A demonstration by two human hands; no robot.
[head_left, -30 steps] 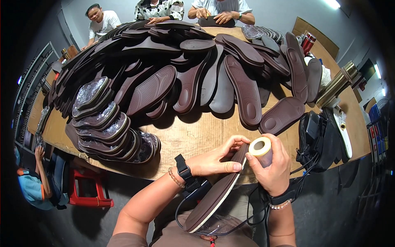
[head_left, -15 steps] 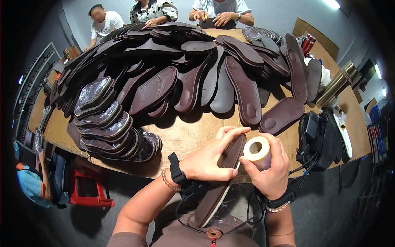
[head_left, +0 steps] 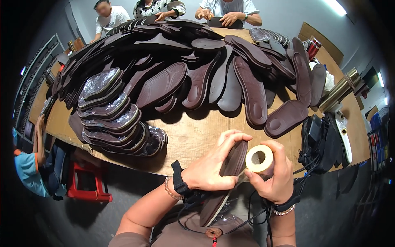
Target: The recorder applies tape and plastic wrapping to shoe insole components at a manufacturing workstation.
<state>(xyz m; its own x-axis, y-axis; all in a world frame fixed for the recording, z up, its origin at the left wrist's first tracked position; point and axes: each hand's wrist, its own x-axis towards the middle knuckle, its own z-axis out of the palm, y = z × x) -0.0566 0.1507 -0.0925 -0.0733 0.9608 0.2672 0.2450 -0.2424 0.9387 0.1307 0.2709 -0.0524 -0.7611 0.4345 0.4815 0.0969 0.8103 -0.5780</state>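
My left hand (head_left: 207, 171) is closed around dark brown shoe insoles (head_left: 214, 206) with a pale edge, held upright at a slant in front of my body. Its fingers wrap over the top end and the thumb presses the near face. Beside it, my right hand (head_left: 277, 179) grips a small roll of clear plastic film (head_left: 259, 168) by its side, the thick pale core facing up. A short stretch of film seems to run from the roll to the insoles. Wrapped insoles (head_left: 109, 111) stand in a stack at the left of the table.
A large heap of loose brown insoles (head_left: 162, 88) covers the far part of the wooden table (head_left: 193, 136). At the right are a black pouch (head_left: 313, 142), a metal flask (head_left: 340, 88) and a red cup (head_left: 314, 47). A red stool (head_left: 88, 183) stands lower left; other people work around the table.
My right hand has drawn the roll slightly away from the insoles, and film shows between them. My left hand keeps its grip. The whole view has shifted a little.
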